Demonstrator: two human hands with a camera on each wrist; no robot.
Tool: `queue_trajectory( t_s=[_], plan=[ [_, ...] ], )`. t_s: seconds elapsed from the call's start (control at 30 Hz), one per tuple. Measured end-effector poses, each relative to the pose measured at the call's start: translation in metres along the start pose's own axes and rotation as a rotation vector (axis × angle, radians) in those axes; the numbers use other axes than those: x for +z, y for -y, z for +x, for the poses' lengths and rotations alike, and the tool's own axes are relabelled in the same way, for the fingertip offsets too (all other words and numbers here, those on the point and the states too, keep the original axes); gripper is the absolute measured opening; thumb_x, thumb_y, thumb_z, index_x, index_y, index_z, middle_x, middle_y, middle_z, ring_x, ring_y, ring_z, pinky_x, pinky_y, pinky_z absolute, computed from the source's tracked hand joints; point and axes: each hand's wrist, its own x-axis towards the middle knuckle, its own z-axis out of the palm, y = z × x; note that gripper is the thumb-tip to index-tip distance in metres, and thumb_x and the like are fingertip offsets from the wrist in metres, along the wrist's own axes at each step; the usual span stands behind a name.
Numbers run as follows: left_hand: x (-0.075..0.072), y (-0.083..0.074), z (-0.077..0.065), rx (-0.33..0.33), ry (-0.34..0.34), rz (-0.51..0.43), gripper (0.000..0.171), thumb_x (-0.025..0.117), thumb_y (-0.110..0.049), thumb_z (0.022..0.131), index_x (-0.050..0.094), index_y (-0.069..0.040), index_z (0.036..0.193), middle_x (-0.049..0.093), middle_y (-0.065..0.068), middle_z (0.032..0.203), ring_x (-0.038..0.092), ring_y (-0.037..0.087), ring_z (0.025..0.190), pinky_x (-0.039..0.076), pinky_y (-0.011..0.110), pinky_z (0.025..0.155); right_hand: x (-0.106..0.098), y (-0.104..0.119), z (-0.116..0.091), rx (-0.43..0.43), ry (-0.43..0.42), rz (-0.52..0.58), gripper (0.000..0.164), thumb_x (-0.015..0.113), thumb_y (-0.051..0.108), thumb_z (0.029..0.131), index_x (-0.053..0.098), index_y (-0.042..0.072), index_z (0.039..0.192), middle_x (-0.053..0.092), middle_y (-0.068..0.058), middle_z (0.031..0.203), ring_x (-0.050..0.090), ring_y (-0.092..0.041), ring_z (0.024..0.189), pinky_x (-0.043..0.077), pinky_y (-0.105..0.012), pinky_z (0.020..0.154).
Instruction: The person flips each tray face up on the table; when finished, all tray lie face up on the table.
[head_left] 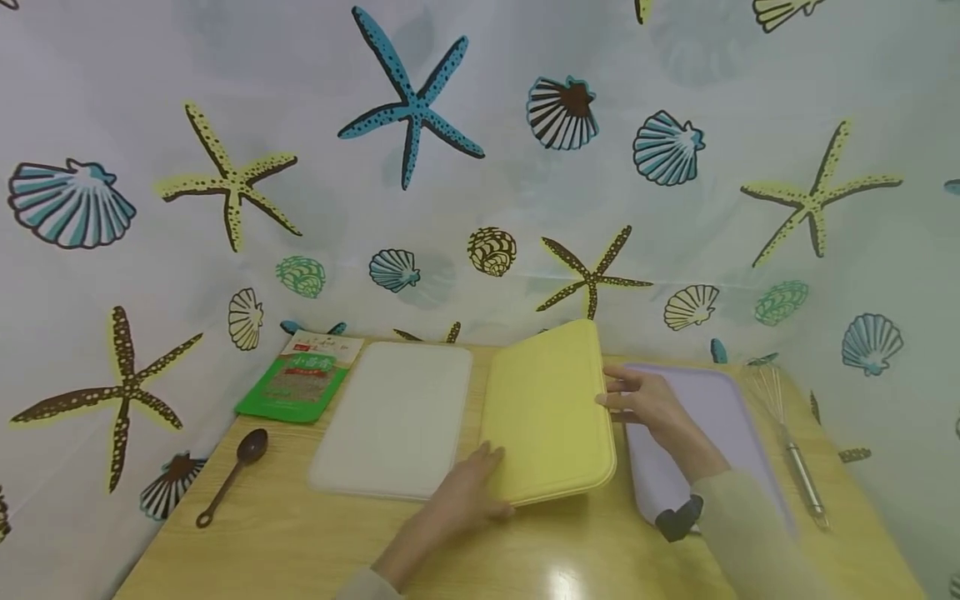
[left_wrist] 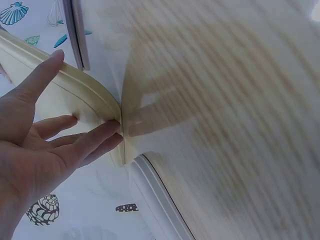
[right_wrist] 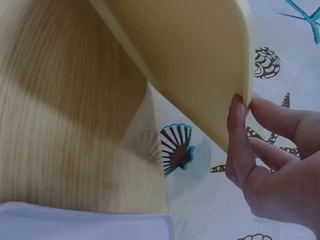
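Two hands handle the yellow board [head_left: 547, 408] over the middle of the bench [head_left: 300, 550], tilted with its right edge raised. The right hand [head_left: 652, 408] is clamped on that edge; the left hand [head_left: 465, 492] has thumb and fingers apart, touching the near left corner. The right wrist view shows the board's shaded underside, hidden from the head view; only the latter shows the spoon [head_left: 251, 448] and green packet [head_left: 300, 375] by the bench's left edge. White board [head_left: 397, 421] left, purple tray [head_left: 690, 417] right, whisk [head_left: 801, 471] near the bench's right edge
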Motion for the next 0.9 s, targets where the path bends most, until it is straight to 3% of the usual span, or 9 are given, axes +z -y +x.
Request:
queue_trajectory(
  t_s=[0.3, 0.43, 0.6, 0.63, 0.7, 0.77, 0.83, 0.9],
  plan=[
    [0.002, -0.020, -0.002, 0.020, 0.002, -0.077, 0.082, 0.080, -0.018, 0.076, 0.038, 0.003, 0.143, 0.031, 0.030, 0.149, 0.034, 0.049, 0.132, 0.032, 0.061, 0.105, -0.004, 0.025, -0.002, -0.038, 0.038, 0.130, 0.057, 0.065, 0.001, 0.089, 0.044, -0.001, 0.142, 0.057, -0.017, 0.113, 0.063, -0.012, 0.087, 0.057, -0.036, 0.082],
    [0.004, -0.033, -0.004, 0.057, -0.027, -0.107, 0.079, 0.077, -0.007, 0.076, 0.036, 0.004, 0.144, 0.031, 0.032, 0.147, 0.037, 0.050, 0.130, 0.038, 0.058, 0.103, -0.001, 0.039, -0.002, -0.032, 0.051, 0.183, 0.061, 0.067, 0.002, 0.088, 0.043, 0.004, 0.144, 0.056, -0.014, 0.109, 0.064, -0.015, 0.089, 0.056, -0.041, 0.086],
    [0.011, -0.046, -0.003, 0.108, -0.071, -0.171, 0.081, 0.072, 0.002, 0.077, 0.030, 0.004, 0.147, 0.035, 0.027, 0.147, 0.040, 0.045, 0.130, 0.041, 0.051, 0.103, 0.005, 0.060, -0.003, -0.043, 0.058, 0.227, 0.064, 0.067, 0.000, 0.087, 0.042, 0.008, 0.146, 0.057, -0.013, 0.106, 0.065, -0.018, 0.088, 0.057, -0.040, 0.081],
    [0.012, -0.048, -0.002, 0.108, -0.073, -0.185, 0.082, 0.071, 0.003, 0.078, 0.029, 0.004, 0.148, 0.036, 0.026, 0.147, 0.043, 0.044, 0.128, 0.046, 0.046, 0.100, 0.007, 0.064, -0.003, -0.044, 0.063, 0.234, 0.064, 0.067, -0.001, 0.087, 0.042, 0.009, 0.146, 0.056, -0.014, 0.108, 0.065, -0.019, 0.089, 0.057, -0.040, 0.081],
    [0.014, -0.052, -0.003, 0.095, -0.079, -0.218, 0.084, 0.069, 0.003, 0.078, 0.026, 0.001, 0.149, 0.041, 0.029, 0.143, 0.057, 0.040, 0.114, 0.057, 0.034, 0.081, 0.011, 0.069, -0.002, -0.039, 0.067, 0.248, 0.064, 0.067, -0.001, 0.088, 0.042, 0.009, 0.146, 0.056, -0.017, 0.113, 0.064, -0.021, 0.091, 0.057, -0.041, 0.081],
    [0.015, -0.057, -0.003, 0.076, -0.077, -0.260, 0.087, 0.068, 0.003, 0.078, 0.023, -0.002, 0.152, 0.045, 0.034, 0.137, 0.066, 0.034, 0.087, 0.055, 0.023, 0.058, 0.015, 0.072, -0.001, -0.036, 0.070, 0.268, 0.064, 0.067, -0.001, 0.087, 0.043, 0.010, 0.145, 0.055, -0.020, 0.116, 0.064, -0.023, 0.093, 0.057, -0.042, 0.081],
    [0.014, -0.063, -0.003, 0.069, -0.075, -0.296, 0.089, 0.068, 0.002, 0.079, 0.019, -0.007, 0.153, 0.043, 0.035, 0.137, 0.066, 0.035, 0.084, 0.048, 0.017, 0.047, 0.019, 0.073, 0.000, -0.035, 0.068, 0.273, 0.063, 0.068, -0.001, 0.087, 0.044, 0.010, 0.144, 0.054, -0.020, 0.118, 0.064, -0.024, 0.094, 0.057, -0.042, 0.080],
    [0.013, -0.070, -0.003, 0.077, -0.068, -0.332, 0.092, 0.067, 0.003, 0.080, 0.015, -0.012, 0.155, 0.038, 0.033, 0.142, 0.065, 0.041, 0.093, 0.049, 0.016, 0.049, 0.020, 0.075, -0.002, -0.025, 0.061, 0.284, 0.063, 0.069, -0.001, 0.086, 0.045, 0.010, 0.144, 0.054, -0.020, 0.118, 0.064, -0.024, 0.093, 0.058, -0.041, 0.080]
  ],
)
